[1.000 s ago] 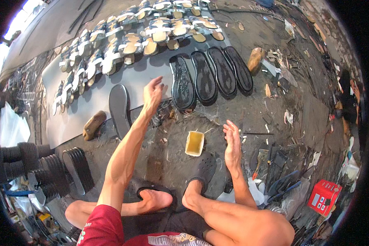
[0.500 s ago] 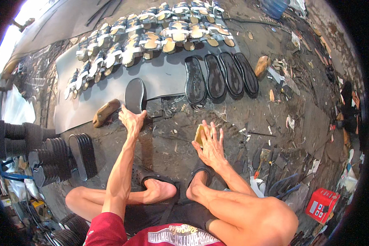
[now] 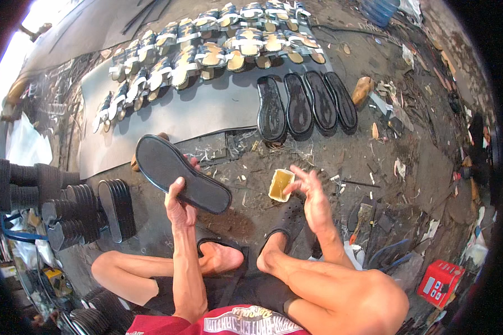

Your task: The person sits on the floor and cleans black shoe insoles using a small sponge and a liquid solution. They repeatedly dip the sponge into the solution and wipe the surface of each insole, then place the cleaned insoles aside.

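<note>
My left hand (image 3: 181, 204) grips a black shoe sole (image 3: 179, 173), thumb on its upper face and fingers behind its far edge. The sole is lifted off the ground and slants down to the right. To the right, my right hand (image 3: 313, 201) has its fingers apart, the palm partly turned up. It is beside a small pale tub (image 3: 281, 186) of amber-brown, glue-like stuff; a fingertip overlaps the tub's right edge, and I cannot tell whether it touches. A brown shoe last (image 3: 134, 163) is mostly hidden behind the held sole.
Several black soles (image 3: 299, 106) lie side by side beyond the tub. Rows of sandals (image 3: 212, 56) stand on a grey sheet (image 3: 207, 109). Another last (image 3: 362, 90) lies at right. Stacked soles (image 3: 116, 209) are at left, a brush (image 3: 365, 215) and red box (image 3: 440, 283) at right.
My left hand has picked the black sole up off the ground and drawn it nearer, turning it. My right hand has moved right from over the tub and rolled over, uncovering it.
</note>
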`<state>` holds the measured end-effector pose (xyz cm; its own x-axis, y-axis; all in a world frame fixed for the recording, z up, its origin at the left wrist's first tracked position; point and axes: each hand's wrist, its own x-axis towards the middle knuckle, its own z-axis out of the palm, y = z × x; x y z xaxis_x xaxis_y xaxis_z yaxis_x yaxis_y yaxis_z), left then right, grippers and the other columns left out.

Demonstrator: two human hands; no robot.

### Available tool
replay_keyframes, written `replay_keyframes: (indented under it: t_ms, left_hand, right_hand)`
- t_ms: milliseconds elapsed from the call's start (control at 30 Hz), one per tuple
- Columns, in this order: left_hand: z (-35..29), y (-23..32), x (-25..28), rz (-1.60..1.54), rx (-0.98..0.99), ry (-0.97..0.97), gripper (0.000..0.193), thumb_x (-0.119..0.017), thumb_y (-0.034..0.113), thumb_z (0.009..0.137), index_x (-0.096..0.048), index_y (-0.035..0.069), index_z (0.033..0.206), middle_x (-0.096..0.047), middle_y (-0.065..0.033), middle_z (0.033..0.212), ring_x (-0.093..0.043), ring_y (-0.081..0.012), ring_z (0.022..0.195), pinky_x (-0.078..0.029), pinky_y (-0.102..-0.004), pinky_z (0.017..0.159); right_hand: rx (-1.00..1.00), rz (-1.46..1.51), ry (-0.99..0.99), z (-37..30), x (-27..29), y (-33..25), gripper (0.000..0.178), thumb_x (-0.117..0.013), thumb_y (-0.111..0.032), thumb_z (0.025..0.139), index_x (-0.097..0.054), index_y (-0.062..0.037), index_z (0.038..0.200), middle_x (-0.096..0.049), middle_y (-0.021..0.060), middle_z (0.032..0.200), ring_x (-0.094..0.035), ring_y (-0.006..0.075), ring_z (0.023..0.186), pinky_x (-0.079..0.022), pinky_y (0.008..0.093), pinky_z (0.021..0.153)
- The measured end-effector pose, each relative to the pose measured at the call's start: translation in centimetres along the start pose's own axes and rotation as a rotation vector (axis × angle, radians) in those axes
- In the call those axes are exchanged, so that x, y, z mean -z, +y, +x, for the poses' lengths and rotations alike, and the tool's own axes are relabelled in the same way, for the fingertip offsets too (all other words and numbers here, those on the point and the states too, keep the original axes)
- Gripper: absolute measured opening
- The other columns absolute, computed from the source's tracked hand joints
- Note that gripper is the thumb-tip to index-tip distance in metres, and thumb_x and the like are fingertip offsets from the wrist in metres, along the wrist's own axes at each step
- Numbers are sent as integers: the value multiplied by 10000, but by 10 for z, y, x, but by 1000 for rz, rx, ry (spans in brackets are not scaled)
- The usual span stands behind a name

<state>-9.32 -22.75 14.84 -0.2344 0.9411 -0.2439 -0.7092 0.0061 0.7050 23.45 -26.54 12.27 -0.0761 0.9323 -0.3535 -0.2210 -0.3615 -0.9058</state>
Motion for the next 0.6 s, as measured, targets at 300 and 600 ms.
replay_keyframes:
  t_ms: [300, 600]
  left_hand:
    - [-53, -12, -65, -108, 431, -218, 930, -406, 747, 1036, -506, -8, 1570, -645, -244, 1455, -712, -342, 1158, -592, -486, 1010]
    - [-85, -40, -85, 111, 219, -165, 888, -531, 703, 1022, -467, 45, 1615, -568, -146, 1589, -581, -304, 1418, -441, -456, 1220]
  right_hand:
    - [255, 457, -349, 17, -58, -125, 832, -227, -598, 1160, -721, 34, 1383, -354, 133, 1768, -369, 207, 1540, -277, 384, 1216]
    - [660, -868, -12, -1, -109, -82, 758, -261, -564, 1160, -314, -64, 1728, -139, 248, 1811, -156, 478, 1629, -90, 589, 1301]
